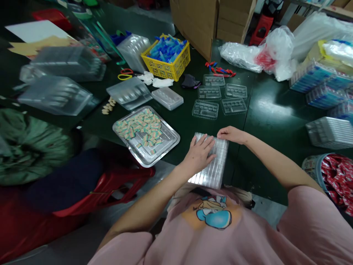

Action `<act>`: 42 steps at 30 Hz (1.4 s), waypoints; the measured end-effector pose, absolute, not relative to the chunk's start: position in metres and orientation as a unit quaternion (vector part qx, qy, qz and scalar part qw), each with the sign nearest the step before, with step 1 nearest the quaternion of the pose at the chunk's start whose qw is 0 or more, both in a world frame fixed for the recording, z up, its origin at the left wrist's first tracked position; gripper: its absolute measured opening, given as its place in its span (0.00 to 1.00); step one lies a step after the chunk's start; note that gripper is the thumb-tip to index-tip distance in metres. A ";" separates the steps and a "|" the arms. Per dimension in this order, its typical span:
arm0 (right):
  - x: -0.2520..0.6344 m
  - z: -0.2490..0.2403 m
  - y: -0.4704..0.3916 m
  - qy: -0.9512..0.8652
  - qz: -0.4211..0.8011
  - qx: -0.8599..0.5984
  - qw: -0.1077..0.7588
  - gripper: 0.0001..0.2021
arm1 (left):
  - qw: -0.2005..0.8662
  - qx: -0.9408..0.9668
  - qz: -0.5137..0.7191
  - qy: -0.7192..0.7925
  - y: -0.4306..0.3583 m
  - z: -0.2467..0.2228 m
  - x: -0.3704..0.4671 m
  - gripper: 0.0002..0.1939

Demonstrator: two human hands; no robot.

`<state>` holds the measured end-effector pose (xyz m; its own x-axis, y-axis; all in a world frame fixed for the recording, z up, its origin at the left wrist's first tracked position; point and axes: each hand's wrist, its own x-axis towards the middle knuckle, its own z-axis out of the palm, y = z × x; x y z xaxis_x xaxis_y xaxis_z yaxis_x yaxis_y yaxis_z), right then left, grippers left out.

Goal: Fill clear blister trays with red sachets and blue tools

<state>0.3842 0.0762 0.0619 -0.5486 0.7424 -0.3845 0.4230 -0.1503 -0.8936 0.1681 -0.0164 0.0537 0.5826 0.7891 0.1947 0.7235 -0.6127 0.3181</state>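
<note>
A stack of nested clear plastic blister trays (212,169) stands at the table's near edge, against my body. My left hand (198,156) lies flat across its left part, fingers spread. At the far right corner, my right hand (230,134) has its fingertips pinched together on a tray's edge; the exact grip is hard to make out. Beyond the stack, several single clear trays (209,92) are laid out with their compartments facing up. Left of my hands, a metal tray (171,139) holds many small striped pink, cream and green pieces (142,125).
A yellow basket (167,68) of blue pieces stands at the back, near scissors (125,74). More clear plastic packs (57,95) occupy the left. Small red and blue pieces (219,70) lie beyond the trays. A bucket of red packets (338,180) stands right; a red stool (110,184) is left.
</note>
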 end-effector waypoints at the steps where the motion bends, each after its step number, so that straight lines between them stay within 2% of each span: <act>1: 0.384 0.063 0.078 -0.638 0.611 -0.453 0.120 0.15 | 0.102 0.884 0.161 0.427 -0.016 0.054 0.168 0.25; 7: 0.383 0.068 0.092 -0.567 0.702 -0.428 0.044 0.15 | 0.107 0.887 0.152 0.422 -0.016 0.056 0.167 0.25; 14: 0.384 0.063 0.095 -0.550 0.725 -0.414 0.028 0.12 | 0.107 0.888 0.151 0.422 -0.015 0.056 0.166 0.25; 20: 0.383 0.051 0.095 -0.597 0.641 -0.471 0.104 0.05 | 0.102 0.890 0.141 0.422 -0.014 0.057 0.166 0.25; 26: 0.417 0.038 0.130 -0.575 0.565 -0.566 0.171 0.09 | 0.102 0.891 0.146 0.418 -0.015 0.057 0.165 0.24; 31: 0.480 0.033 0.168 -0.573 0.531 -0.618 0.088 0.09 | 0.125 0.892 0.154 0.406 -0.012 0.063 0.160 0.23; 34: 0.500 0.031 0.178 -0.612 0.464 -0.638 0.061 0.08 | 0.178 0.884 0.184 0.391 0.011 0.067 0.149 0.22; 38: 0.501 0.032 0.187 -0.706 0.249 -0.663 -0.022 0.08 | 0.199 0.825 0.235 0.474 0.079 0.053 0.134 0.28; 40: 0.494 0.034 0.197 -0.725 0.132 -0.676 -0.004 0.10 | 0.193 0.787 0.208 0.548 0.119 0.038 0.132 0.33; 42: 0.482 0.035 0.215 -0.747 0.074 -0.659 0.048 0.13 | 0.194 0.748 0.167 0.612 0.154 0.022 0.136 0.40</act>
